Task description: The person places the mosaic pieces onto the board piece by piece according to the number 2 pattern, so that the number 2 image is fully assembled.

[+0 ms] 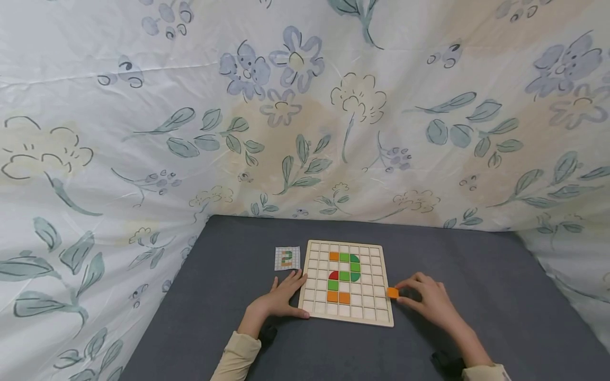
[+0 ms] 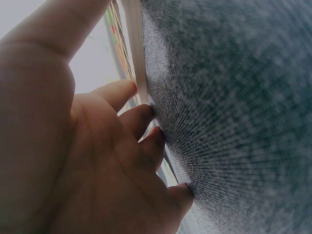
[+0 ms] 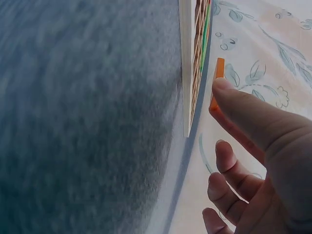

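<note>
A wooden grid board [image 1: 371, 312] lies on the dark cloth, with orange, green and red tiles [image 1: 344, 276] set in its middle cells. They form a shape like the figure 2, with rounded corner pieces and two orange squares [image 1: 338, 297] at its bottom. My left hand [image 1: 281, 297] rests spread at the board's left edge, thumb near the lower corner, fingertips against the side. Just past the right edge, my right hand [image 1: 431, 299] pinches an orange square tile [image 1: 393, 292] between thumb and index finger. In the right wrist view that tile [image 3: 220, 68] is held above the cloth, the other fingers loosely bent.
A small pattern card [image 1: 295, 253] printed with a similar figure lies left of the board, just beyond my left fingertips. Dark cloth [image 1: 343, 352] covers the table. A flower-printed curtain [image 1: 305, 132] hangs behind and at both sides.
</note>
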`<state>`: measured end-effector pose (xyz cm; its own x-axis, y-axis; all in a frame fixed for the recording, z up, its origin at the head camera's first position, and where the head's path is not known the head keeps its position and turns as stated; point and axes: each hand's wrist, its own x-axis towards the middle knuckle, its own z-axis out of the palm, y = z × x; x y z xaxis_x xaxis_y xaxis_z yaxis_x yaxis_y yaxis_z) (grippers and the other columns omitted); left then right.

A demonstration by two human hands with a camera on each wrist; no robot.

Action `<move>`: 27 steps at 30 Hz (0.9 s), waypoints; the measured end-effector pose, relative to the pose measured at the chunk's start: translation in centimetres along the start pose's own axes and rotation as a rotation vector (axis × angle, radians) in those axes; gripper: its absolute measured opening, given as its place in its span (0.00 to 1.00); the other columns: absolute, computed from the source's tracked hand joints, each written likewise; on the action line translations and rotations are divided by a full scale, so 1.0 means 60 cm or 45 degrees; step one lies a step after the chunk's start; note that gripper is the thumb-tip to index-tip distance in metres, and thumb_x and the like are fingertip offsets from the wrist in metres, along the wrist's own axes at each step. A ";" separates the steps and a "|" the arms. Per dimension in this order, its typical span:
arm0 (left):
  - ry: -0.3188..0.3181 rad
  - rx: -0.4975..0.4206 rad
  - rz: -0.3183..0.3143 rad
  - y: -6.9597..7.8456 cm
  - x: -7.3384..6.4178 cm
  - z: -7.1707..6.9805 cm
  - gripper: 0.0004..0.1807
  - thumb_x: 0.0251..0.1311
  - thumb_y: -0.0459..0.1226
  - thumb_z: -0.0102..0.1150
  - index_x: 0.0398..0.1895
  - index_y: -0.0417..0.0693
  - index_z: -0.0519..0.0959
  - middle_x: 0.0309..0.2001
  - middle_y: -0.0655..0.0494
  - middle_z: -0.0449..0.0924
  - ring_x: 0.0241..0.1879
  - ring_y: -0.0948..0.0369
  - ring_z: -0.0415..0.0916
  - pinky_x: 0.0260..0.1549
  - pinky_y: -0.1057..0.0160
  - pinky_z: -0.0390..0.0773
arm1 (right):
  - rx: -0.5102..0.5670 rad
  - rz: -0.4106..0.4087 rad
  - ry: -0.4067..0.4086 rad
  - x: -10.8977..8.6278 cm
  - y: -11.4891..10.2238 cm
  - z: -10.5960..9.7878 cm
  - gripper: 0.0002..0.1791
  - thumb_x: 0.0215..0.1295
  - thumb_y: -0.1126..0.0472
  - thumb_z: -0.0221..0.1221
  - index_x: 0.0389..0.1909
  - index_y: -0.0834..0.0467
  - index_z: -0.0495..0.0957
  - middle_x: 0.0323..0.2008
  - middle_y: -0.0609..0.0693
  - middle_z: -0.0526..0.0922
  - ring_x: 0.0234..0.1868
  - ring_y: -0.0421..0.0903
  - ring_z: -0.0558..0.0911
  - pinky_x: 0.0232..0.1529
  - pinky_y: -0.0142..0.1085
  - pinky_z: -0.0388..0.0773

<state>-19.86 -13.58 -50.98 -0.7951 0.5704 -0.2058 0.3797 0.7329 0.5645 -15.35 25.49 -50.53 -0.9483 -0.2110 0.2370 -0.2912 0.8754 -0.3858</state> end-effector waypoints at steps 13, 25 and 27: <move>-0.002 -0.005 -0.006 0.004 -0.001 -0.001 0.55 0.47 0.57 0.65 0.74 0.50 0.46 0.74 0.49 0.39 0.73 0.51 0.34 0.65 0.37 0.31 | 0.042 -0.021 -0.030 0.015 -0.027 0.016 0.13 0.47 0.48 0.69 0.35 0.41 0.83 0.31 0.41 0.73 0.34 0.42 0.72 0.36 0.41 0.57; -0.005 -0.011 -0.005 0.006 -0.001 -0.003 0.55 0.47 0.56 0.66 0.74 0.50 0.47 0.74 0.48 0.39 0.73 0.50 0.34 0.65 0.36 0.31 | 0.076 -0.083 -0.049 0.029 -0.052 0.033 0.12 0.47 0.50 0.70 0.35 0.42 0.82 0.31 0.41 0.72 0.31 0.40 0.69 0.35 0.39 0.56; -0.004 -0.009 -0.004 0.007 -0.001 -0.003 0.55 0.47 0.56 0.66 0.74 0.49 0.47 0.74 0.48 0.39 0.73 0.50 0.34 0.64 0.36 0.31 | 0.085 -0.101 -0.036 0.031 -0.056 0.035 0.13 0.47 0.51 0.70 0.36 0.42 0.82 0.31 0.41 0.72 0.31 0.40 0.70 0.36 0.39 0.57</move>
<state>-19.75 -13.38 -50.61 -0.7949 0.5694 -0.2096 0.3742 0.7320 0.5693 -16.38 21.23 -50.67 -0.9250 -0.2912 0.2441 -0.3720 0.8248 -0.4258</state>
